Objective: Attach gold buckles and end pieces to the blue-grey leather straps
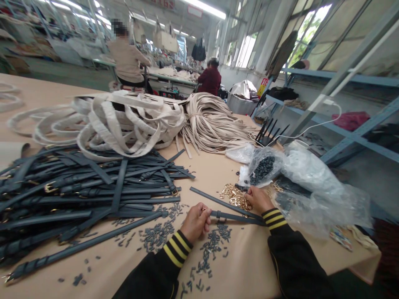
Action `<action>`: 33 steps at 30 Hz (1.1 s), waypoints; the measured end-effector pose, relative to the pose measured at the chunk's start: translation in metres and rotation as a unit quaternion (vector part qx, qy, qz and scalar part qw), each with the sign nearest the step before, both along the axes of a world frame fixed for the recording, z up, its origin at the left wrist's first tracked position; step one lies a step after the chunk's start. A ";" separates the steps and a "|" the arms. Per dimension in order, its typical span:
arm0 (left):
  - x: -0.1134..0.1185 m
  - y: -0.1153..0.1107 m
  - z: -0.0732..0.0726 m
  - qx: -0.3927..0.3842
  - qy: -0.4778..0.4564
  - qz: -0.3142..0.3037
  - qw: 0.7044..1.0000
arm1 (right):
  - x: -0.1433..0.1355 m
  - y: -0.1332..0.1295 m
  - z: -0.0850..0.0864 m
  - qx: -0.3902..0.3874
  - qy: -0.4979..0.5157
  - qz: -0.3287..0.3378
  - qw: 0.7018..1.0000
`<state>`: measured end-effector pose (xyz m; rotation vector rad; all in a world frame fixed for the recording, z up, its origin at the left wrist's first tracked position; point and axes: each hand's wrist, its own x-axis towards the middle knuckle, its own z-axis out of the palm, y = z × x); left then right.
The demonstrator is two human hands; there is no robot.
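Observation:
My left hand (195, 222) is closed around the end of a dark blue-grey strap (232, 216), which runs right across the table toward my right sleeve. A small glint of metal shows at its fingertips. At the right edge of a pile of gold buckles (236, 196), my right hand (259, 200) has its fingers drawn together; what is in them, if anything, is hidden. Another loose dark strap (215, 200) lies just behind the held one. Many small dark strap loops (157, 236) are scattered around and below my left hand.
A heap of dark buckled straps (93, 191) covers the left side. Behind it lie tangled pale strips (134, 120) and a tied bundle of beige strips (208, 120). Clear plastic bags (314, 178), one holding small black pieces (262, 169), stand at right. Two people sit farther back.

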<state>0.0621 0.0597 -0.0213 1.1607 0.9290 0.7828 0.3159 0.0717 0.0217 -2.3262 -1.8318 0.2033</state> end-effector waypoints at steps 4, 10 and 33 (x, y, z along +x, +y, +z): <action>0.001 0.000 0.001 -0.014 -0.009 0.006 1.000 | -0.035 -0.026 0.014 0.034 0.095 0.064 0.993; 0.000 -0.001 0.004 0.002 0.002 -0.002 1.000 | -0.095 -0.059 0.011 -0.059 0.325 0.151 0.932; 0.005 -0.009 -0.010 0.113 0.071 0.018 0.991 | -0.109 -0.057 -0.005 -0.069 0.535 -0.001 0.842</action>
